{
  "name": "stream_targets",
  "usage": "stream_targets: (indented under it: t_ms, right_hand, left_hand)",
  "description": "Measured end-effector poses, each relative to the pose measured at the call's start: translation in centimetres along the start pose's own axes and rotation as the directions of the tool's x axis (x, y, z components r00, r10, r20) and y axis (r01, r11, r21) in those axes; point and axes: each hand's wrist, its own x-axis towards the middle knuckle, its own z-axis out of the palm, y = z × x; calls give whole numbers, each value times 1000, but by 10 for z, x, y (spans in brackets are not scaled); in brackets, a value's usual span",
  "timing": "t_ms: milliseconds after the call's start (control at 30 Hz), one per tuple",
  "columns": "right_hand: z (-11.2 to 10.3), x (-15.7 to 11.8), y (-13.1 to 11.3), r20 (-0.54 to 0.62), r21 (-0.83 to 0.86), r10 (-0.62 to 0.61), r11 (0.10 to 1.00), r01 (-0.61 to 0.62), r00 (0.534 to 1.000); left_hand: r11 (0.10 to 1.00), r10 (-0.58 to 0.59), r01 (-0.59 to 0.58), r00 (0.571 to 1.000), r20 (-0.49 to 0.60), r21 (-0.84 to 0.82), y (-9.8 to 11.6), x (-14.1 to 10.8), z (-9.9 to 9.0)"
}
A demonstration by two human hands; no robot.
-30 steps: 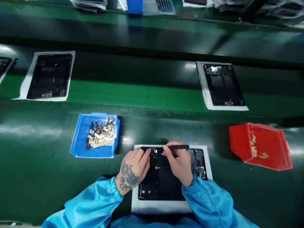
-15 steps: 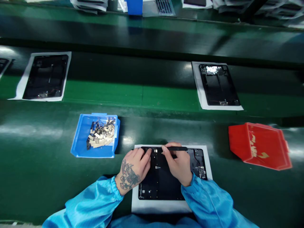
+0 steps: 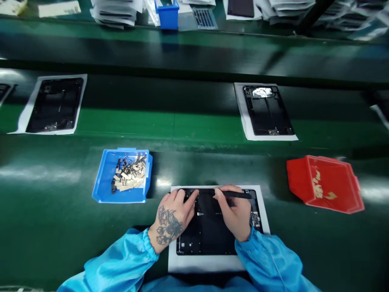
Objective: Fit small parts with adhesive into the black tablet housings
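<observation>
A black tablet housing lies open on a white sheet in front of me, its small boards and connectors showing along the right side. My left hand rests over its upper left corner, fingers apart and the index fingertip pressing near the top edge. Nothing shows in that hand. In my right hand a slim black pen-shaped tool is pinched between thumb and fingers, above the upper middle of the housing. Its tip is hidden by the fingers, so I cannot tell whether it touches.
Left of the housing stands a blue bin of small flex parts and tape pieces. A red bin with yellowish scraps lies to the right. Two more tablet housings lie on sheets along the green strip. Paper stacks line the far shelf.
My left index finger has slid right along the top edge, over the spot where a small light part showed. My right hand and the black tool have shifted slightly right.
</observation>
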Motion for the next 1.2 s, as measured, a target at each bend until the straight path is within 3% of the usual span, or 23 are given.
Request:
stream_targets:
  t_ms: [133, 367, 600, 1067, 1200]
  right_hand:
    - [5, -4, 3, 65, 73, 29, 997, -34, 997]
    - [15, -1, 4, 213, 290, 176, 928, -234, 961]
    - [16, 4, -8, 248, 366, 57, 919, -148, 967]
    - [17, 3, -4, 291, 366, -9, 925, -102, 957]
    - [15, 2, -3, 314, 335, 17, 934, -128, 949]
  left_hand:
    - [1000, -17, 17, 999, 28, 10, 2, 0, 0]
    - [993, 38, -32, 998, 49, -112, -5, -7, 0]
    - [984, 24, -24, 1000, -4, -174, -7, -8, 1]
    - [962, 5, -25, 997, -77, -271, -9, -11, 7]
    - [925, 6, -38, 996, -87, -377, -13, -12, 5]
